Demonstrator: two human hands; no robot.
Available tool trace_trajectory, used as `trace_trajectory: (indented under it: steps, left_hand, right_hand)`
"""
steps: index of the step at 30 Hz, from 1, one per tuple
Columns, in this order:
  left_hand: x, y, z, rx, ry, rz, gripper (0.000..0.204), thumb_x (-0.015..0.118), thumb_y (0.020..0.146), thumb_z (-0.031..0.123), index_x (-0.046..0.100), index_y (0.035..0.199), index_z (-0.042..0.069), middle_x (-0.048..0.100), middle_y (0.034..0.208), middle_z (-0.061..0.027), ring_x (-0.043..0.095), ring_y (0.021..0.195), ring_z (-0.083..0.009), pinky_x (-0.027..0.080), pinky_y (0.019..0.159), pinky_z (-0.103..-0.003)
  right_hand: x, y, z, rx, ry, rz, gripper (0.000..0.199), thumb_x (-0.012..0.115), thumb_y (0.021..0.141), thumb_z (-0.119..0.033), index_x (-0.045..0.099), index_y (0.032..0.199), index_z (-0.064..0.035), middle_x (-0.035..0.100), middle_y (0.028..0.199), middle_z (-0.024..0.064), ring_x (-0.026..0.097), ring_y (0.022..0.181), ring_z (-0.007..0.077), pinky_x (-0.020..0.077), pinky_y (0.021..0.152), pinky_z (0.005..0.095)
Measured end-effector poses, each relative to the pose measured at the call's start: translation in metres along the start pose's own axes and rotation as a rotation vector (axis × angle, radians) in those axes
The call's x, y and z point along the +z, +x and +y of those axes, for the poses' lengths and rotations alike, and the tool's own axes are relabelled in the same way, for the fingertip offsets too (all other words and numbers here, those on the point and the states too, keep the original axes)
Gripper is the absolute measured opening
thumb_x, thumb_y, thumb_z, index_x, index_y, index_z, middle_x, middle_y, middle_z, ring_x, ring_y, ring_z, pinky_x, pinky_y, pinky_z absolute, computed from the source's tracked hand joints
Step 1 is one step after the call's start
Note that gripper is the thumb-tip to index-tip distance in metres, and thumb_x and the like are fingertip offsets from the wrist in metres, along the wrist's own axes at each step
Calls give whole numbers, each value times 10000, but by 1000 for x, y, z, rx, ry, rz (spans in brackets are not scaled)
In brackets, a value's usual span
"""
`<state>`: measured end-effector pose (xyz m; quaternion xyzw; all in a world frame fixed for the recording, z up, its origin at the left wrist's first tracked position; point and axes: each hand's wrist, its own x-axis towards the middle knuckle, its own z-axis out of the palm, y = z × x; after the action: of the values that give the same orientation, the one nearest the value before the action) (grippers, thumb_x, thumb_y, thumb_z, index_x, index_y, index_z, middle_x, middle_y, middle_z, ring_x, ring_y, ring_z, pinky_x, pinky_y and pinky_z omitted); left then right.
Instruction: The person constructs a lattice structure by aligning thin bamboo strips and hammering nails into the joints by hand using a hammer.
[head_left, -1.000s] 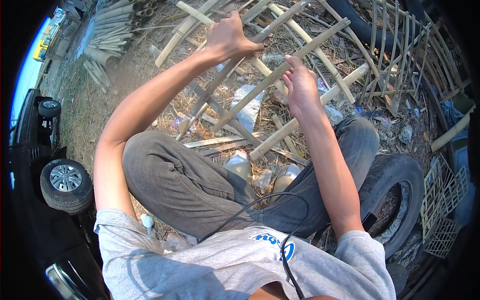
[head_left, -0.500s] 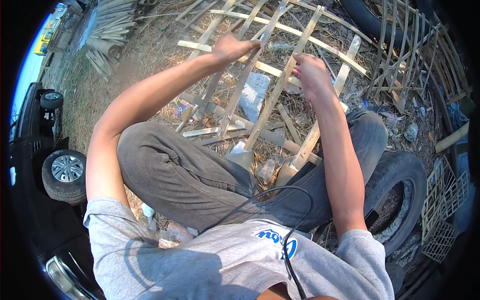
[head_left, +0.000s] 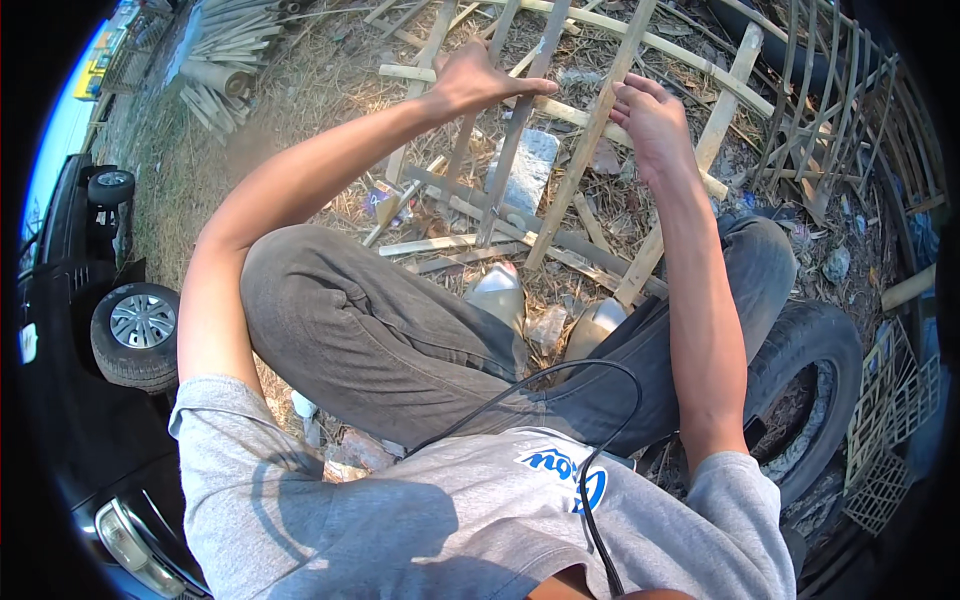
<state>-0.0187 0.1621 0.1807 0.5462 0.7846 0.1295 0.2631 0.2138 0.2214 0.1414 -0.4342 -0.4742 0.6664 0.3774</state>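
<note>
Ahead of my bent knees stands a lattice of bamboo slats, with long lengthwise slats crossed by pale strips. My left hand [head_left: 472,80] is at its left part, thumb stretched across a darker slat [head_left: 512,135] and set apart from the fingers, which are partly hidden. My right hand [head_left: 655,125] is at a lighter slat [head_left: 585,150] to the right, its bent fingertips against the slat's edge. A pale cross strip [head_left: 570,113] runs between the hands. My shoes [head_left: 495,290] are close to the lattice's near end.
A tyre [head_left: 810,400] lies by my right knee. More bamboo lattices [head_left: 820,110] stand at the far right. A pale stone block [head_left: 525,170] shows through the slats. Bundled bamboo [head_left: 225,45] lies far left, and a black vehicle [head_left: 60,400] is at the left edge.
My left thumb and fingers have spread apart from a closer pinch. The right hand stays at its slat, fingers slightly raised. The whole view has shifted a little.
</note>
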Motion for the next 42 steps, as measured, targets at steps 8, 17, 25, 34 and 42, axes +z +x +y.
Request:
trace_trajectory:
  steps: [8,17,25,34,42]
  left_hand:
    - [20,0,-16,-109,8,45,636,859,628,633,761,811,32,697,732,-68,675,677,-202,557,702,-358]
    - [34,-16,-51,-237,23,-55,710,832,632,654,767,814,-29,735,872,-195,733,819,-270,570,737,-346]
    - [48,-22,-71,-328,8,-195,873,825,596,723,742,904,-90,731,957,-216,721,889,-277,566,777,-372]
    - [45,-15,-66,-247,-23,-306,842,886,540,701,680,724,-95,685,760,-186,666,691,-241,529,634,-367]
    - [66,-12,-112,-113,-17,-157,1062,857,660,660,482,1193,-178,651,992,-228,659,960,-301,514,906,-378]
  right_hand:
    - [12,-4,8,28,-139,-16,530,683,920,-229,562,1309,110,661,1201,225,635,1105,277,474,979,375]
    - [28,-8,35,195,-272,-145,625,715,874,-354,604,1246,136,682,1133,259,655,1061,318,489,947,401]
    - [47,-25,40,194,-588,-182,589,702,863,-369,630,1232,84,661,1208,300,651,1142,382,470,1030,418]
    - [61,-71,35,24,-951,-636,496,616,910,-321,632,1192,87,599,1231,343,589,1177,455,463,1046,483]
    - [80,-89,53,72,-1293,-923,410,523,914,-232,670,1196,27,620,1299,257,573,1244,389,449,1072,478]
